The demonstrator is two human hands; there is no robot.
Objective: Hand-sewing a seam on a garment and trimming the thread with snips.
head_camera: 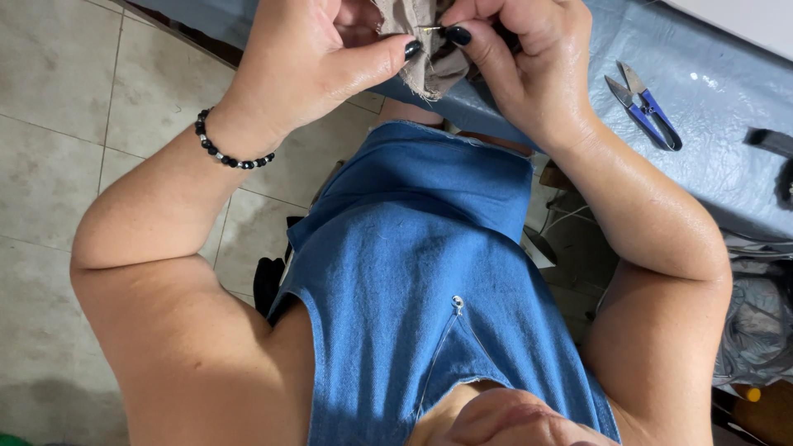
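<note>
My left hand (318, 58) and my right hand (529, 62) meet at the top of the view, close to my chest. Between them is a small piece of beige-brown fabric (425, 70) with a frayed lower edge. My left thumb and fingers pinch the fabric from the left. My right thumb and forefinger pinch a thin pin or needle (429, 29) at the fabric's top edge. Both hands have dark painted nails. A black bead bracelet (227, 149) circles my left wrist.
A pair of blue-handled thread snips (648, 107) lies on the grey-blue plastic-covered table (710, 165) to the right. A black strap (772, 142) is at the table's right edge. Beige floor tiles (74, 107) fill the left. My blue denim garment (429, 272) covers the middle.
</note>
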